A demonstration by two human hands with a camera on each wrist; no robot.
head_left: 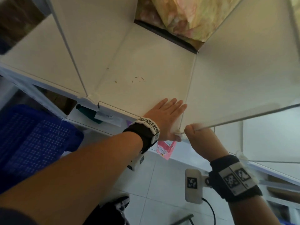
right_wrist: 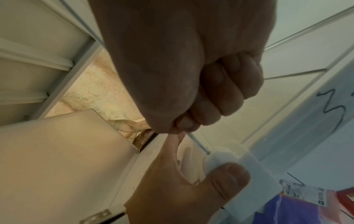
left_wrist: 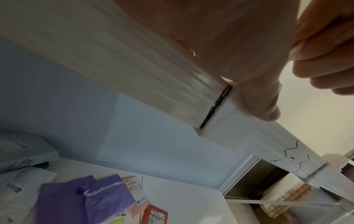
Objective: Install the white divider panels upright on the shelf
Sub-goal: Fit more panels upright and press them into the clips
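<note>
White plastic corner connector (right_wrist: pixel 220 157) is the landmark for this step; it sits on the front edge of the shelf (head_left: pixel 146 65), at the foot of the divider panel (head_left: pixel 235 82) being fitted.

**Hand positions**
- The left hand (head_left: pixel 164 117) lies flat on the shelf just left of the connector, fingers straight and together. In the right wrist view its thumb (right_wrist: pixel 226 181) presses against the connector's front face.
- The right hand (head_left: pixel 199 138) is curled into a fist just above and to the right of the connector, clamped on the wire front edge of the divider panel.

**Panel position**
- The divider panel rises from the connector toward the back of the shelf. It appears to lean rather than stand fully upright, though the wide lens makes this uncertain.
- A second divider panel (head_left: pixel 90 38) stands further left of the connector, seated in its own connector (head_left: pixel 92 96).

**Judged state:** the wire corner meets the connector. Whether it is fully pressed into the slot cannot be told.

**Hazards**
1. Pushing down while the panel leans may drive the wire past the slot, bending it or splitting the connector.
2. If thumb pressure is released early, the connector may slide or twist on the shelf edge.
3. Fingers beside the joint risk being pinched as the wire snaps home.
4. Uneven force may loosen the panel's rear corner, which is unsupported by either hand.
</note>
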